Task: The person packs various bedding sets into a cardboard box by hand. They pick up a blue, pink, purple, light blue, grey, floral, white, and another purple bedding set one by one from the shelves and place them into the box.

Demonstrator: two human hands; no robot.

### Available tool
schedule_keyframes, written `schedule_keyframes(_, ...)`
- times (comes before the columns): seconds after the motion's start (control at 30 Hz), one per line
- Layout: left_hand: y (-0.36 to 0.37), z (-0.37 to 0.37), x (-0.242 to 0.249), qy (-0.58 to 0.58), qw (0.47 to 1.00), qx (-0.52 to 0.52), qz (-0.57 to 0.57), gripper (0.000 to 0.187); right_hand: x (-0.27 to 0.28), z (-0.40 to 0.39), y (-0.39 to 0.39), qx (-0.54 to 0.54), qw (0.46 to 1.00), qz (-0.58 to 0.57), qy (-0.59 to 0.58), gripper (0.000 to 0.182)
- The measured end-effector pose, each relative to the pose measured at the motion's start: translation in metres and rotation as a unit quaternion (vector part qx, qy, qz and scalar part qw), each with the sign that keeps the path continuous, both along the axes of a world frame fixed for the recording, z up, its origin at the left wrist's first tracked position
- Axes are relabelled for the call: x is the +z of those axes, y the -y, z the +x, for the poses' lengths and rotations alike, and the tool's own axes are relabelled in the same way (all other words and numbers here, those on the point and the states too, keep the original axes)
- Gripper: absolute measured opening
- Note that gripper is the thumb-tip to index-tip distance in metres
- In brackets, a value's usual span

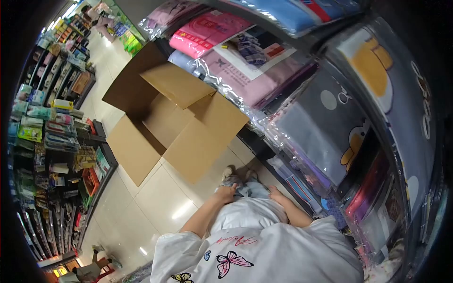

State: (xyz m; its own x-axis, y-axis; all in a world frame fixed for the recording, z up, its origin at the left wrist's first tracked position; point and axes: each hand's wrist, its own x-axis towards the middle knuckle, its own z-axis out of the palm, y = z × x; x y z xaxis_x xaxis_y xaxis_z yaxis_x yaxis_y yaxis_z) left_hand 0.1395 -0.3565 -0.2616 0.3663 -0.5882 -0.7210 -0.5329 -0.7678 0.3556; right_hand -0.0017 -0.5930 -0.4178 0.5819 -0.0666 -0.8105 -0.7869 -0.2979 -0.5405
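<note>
My left hand (226,192) is low at the left side of my waist, its fingers curled and closed against my blue-grey trousers (255,189). On the other side, my right hand (277,195) is also closed at the trousers, close under the hem of my white T-shirt (292,250). Both hands are small in view, and their fingertips are partly hidden. Ahead and to the left, apart from both hands, a large cardboard box (188,151) stands with its flaps spread; its inside is in shadow.
Shelves on the right hold packed bedding, including a pink package (207,33) and a grey package with a cartoon duck (325,137). Across the tiled floor (155,212), a shelf (61,127) carries many small goods. One person (99,21) is far down the aisle; another (89,271) is lower left.
</note>
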Motion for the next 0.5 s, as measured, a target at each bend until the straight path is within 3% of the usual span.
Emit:
schedule_keyframes(0.13, -0.033, 0.008, -0.020, -0.036, 0.998, 0.046, -0.031, 0.054, 0.016, 0.010, -0.015, 0.006, 1.000, -0.012, 0.004, 0.067)
schedule_keyframes(0.2, -0.050, 0.011, -0.031, -0.021, 0.994, 0.088, -0.053, 0.053, 0.031, 0.026, -0.025, 0.098, 0.993, -0.071, 0.009, 0.065)
schedule_keyframes(0.3, -0.067, 0.026, -0.015, -0.067, 0.986, 0.126, -0.086, 0.050, 0.059, 0.041, -0.043, 0.135, 0.988, -0.068, 0.008, 0.061)
schedule_keyframes(0.43, -0.092, 0.045, -0.025, -0.087, 0.987, 0.096, -0.094, 0.046, 0.079, 0.046, -0.072, 0.093, 0.991, -0.087, 0.047, 0.056)
schedule_keyframes(0.5, -0.102, 0.054, -0.030, -0.117, 0.984, 0.100, -0.095, 0.045, 0.096, 0.048, -0.087, 0.101, 0.980, -0.157, 0.067, 0.052)
